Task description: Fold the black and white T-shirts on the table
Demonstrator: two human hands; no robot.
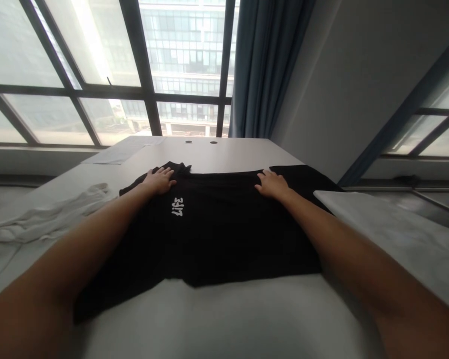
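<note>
A black T-shirt [224,229] with white lettering lies spread sideways across a white table [232,155]. Near its far left part, by the bunched collar, my left hand [160,180] rests on the cloth with fingers spread. My right hand [272,184] lies on the far edge of the shirt toward the right, its fingers also apart. Neither hand grips the fabric. Part of the shirt's right side is hidden behind my right forearm and a pale sheet-like item.
A crumpled whitish cloth [56,214] lies at the left. Papers [115,150] are on the table's far left. Two round dark discs [213,142] sit near the far edge. A pale grey item [389,234] is at the right. Windows and a blue curtain [267,65] stand beyond.
</note>
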